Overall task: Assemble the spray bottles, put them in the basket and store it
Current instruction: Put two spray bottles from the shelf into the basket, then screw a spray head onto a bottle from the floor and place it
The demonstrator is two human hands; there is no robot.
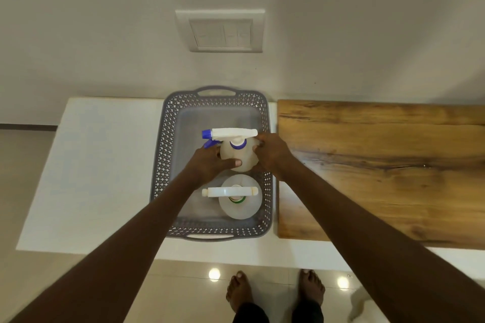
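Note:
A grey perforated basket (168, 144) with two handles stands on the white counter. Inside it, toward the far end, is a translucent spray bottle with a white head and blue nozzle, trigger and collar (233, 136). My left hand (210, 165) wraps its left side, thumb across the front. My right hand (270, 155) grips its right side. A second spray bottle with a white head and green collar (240, 199) stands upright in the near end of the basket, untouched.
The white counter (99, 170) runs against a wall with a switch plate (220, 31). A wooden board (380, 165) lies on the counter right of the basket. My bare feet (275, 294) stand on the glossy tiled floor below.

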